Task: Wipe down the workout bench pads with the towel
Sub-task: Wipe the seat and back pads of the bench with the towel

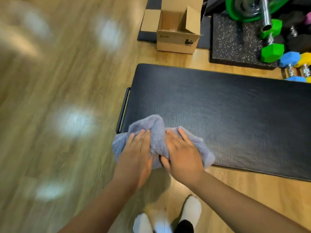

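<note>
A black bench pad (pixel 235 115) stretches across the wooden floor (pixel 58 81). The grey-blue towel (pixel 158 137) lies bunched on the pad's near corner, at its left end, with a ridge of cloth pushed up in the middle and part of it hanging past the pad's edge.

The left hand (pixel 136 158) rests palm down on the towel's left half, its fingers (pixel 143 137) straight and held close together, pressing the cloth against the pad. The right hand (pixel 183 157) presses flat on the towel's right half, its fingers (pixel 182 134) straight and slightly spread; its thumb lies by the fold between the two hands. Neither hand pinches the cloth.

A dark metal handle (pixel 123 110) sticks out from the pad's left end. Beyond the pad's far edge stands an open cardboard box (pixel 176 31), and to the box's right lies a speckled rubber mat (pixel 234 42) with a green dumbbell (pixel 271 51) on it. A blue dumbbell (pixel 290 59) lies near the pad's far edge. On the pad's near side, white footwear (pixel 191 209) shows on the floor.
</note>
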`<act>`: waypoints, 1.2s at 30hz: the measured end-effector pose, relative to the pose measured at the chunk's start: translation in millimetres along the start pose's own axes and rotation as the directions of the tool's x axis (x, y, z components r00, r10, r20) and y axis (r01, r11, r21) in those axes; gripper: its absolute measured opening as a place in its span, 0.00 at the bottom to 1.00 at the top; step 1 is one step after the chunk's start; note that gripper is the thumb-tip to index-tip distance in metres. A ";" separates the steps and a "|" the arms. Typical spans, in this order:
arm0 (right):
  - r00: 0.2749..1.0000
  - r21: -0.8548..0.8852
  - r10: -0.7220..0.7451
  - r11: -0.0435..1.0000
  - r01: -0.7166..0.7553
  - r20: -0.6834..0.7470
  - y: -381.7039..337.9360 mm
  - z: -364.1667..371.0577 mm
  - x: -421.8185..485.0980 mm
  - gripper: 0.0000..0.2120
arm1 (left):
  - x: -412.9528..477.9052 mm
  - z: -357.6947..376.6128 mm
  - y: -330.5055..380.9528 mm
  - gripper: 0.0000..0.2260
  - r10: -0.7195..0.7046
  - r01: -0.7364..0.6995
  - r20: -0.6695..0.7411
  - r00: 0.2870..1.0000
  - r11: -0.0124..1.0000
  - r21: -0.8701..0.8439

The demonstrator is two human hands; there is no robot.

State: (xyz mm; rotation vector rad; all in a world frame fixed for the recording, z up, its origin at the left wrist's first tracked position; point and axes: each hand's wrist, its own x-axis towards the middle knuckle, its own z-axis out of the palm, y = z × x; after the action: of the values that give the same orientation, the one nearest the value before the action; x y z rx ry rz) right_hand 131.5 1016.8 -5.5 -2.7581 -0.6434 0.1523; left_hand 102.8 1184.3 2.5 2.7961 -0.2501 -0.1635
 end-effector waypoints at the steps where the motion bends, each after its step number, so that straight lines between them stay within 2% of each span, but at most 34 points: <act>1: 1.000 0.001 -0.009 1.000 0.009 0.003 -9.9 3.8 15.4 0.26 | 7.9 0.8 -9.0 0.26 -0.051 0.051 0.010 0.999 0.999 -0.014; 4: 0.999 0.032 -0.036 0.999 0.037 -0.040 -32.0 15.9 55.2 0.27 | 22.8 -10.5 -35.4 0.29 -0.189 0.192 0.033 0.981 0.968 -0.159; 6: 0.994 0.053 -0.065 0.996 0.070 -0.084 -28.2 16.4 74.6 0.25 | 38.9 -18.4 -39.6 0.29 -0.237 0.236 0.012 0.971 0.959 -0.157; 9: 0.990 0.045 -0.087 0.995 0.092 -0.108 -7.7 5.3 111.3 0.24 | 83.3 -24.6 -42.9 0.25 -0.246 0.243 -0.040 0.969 0.968 -0.062; 12: 0.987 0.057 -0.021 0.998 0.030 -0.162 13.1 -6.9 149.5 0.25 | 148.5 -23.2 -45.1 0.25 -0.196 0.204 -0.077 0.978 0.974 0.103; 15: 0.976 0.097 0.053 0.995 -0.033 -0.213 30.9 -14.3 177.4 0.18 | 196.6 -23.4 -41.1 0.27 -0.167 0.173 -0.043 0.985 0.947 0.271; 19: 0.977 0.095 0.052 0.995 -0.033 -0.205 46.2 -16.9 204.7 0.19 | 225.9 -27.1 -40.4 0.30 -0.171 0.177 -0.047 0.984 0.934 0.310; 21: 0.979 0.111 0.043 0.994 -0.022 -0.200 54.7 -18.4 219.6 0.20 | 239.4 -28.7 -43.5 0.28 -0.158 0.172 -0.075 0.985 0.947 0.272; 24: 0.976 0.131 0.051 0.991 -0.024 -0.212 62.9 -22.6 237.0 0.21 | 258.6 -31.9 -43.8 0.24 -0.199 0.206 -0.139 0.970 0.978 0.038; 27: 0.971 0.179 0.090 0.983 -0.050 -0.223 62.7 -26.0 241.5 0.18 | 263.6 -33.5 -43.2 0.24 -0.245 0.236 -0.154 0.957 0.969 -0.073; 30: 0.963 0.188 0.076 0.982 -0.027 -0.259 61.3 -25.2 239.3 0.16 | 259.6 -33.3 -45.0 0.25 -0.255 0.244 -0.135 0.958 0.965 -0.095; 33: 0.968 0.209 0.084 0.977 -0.035 -0.234 63.7 -27.5 240.2 0.16 | 260.2 -32.0 -40.5 0.25 -0.324 0.313 -0.107 0.940 0.944 -0.106; 36: 0.960 0.282 0.105 0.959 -0.028 -0.261 63.4 -29.4 228.9 0.17 | 249.3 -26.3 -36.0 0.25 -0.356 0.355 -0.083 0.931 0.935 -0.028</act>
State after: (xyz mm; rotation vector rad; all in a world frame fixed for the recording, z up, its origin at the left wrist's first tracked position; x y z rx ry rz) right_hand 367.3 1057.2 -5.4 -2.4692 -0.4192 -0.1164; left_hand 355.8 1178.5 -5.6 2.8016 0.2816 -0.1263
